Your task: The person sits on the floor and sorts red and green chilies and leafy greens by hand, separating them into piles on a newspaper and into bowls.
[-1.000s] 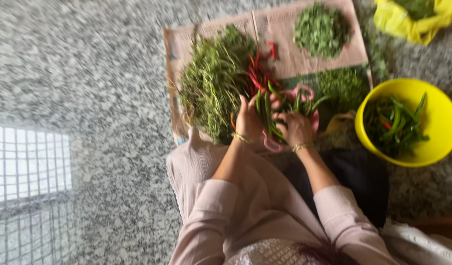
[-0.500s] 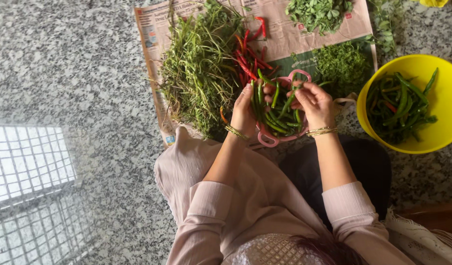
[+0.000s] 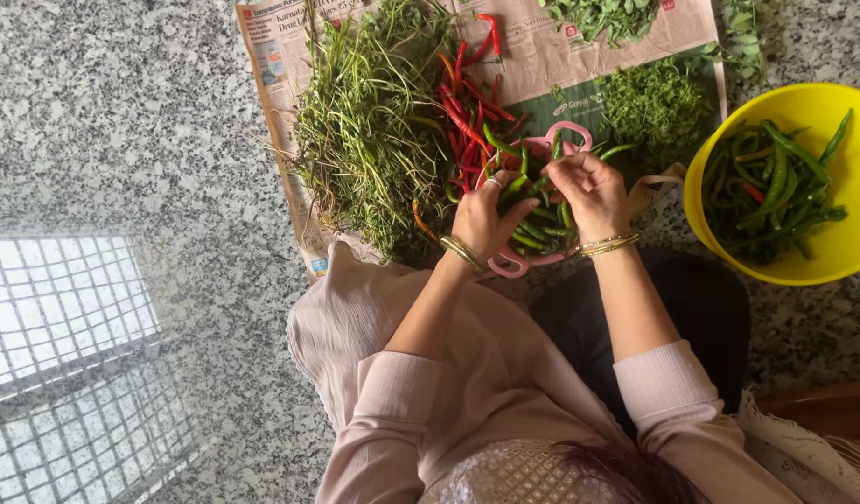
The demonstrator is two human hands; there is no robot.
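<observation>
Head view: a heap of long thin green stalks (image 3: 374, 121) lies on the newspaper sheet (image 3: 560, 56) beside loose red chillies (image 3: 467, 103). The left hand (image 3: 486, 219) pinches a green chilli (image 3: 516, 187) over the pink plastic basket (image 3: 514, 266) of green chillies, and the right hand (image 3: 588, 187) curls around another, with the round yellow plastic bowl (image 3: 859, 159) of green chillies far right.

Speckled grey granite floor (image 3: 122, 112), gridded window light (image 3: 61, 299)

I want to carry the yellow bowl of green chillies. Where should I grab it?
Hold the yellow bowl by its rim, probably with a hand on each side. The rim is bare and wide, and the green chillies lie low inside, so nothing gets squashed.
</observation>
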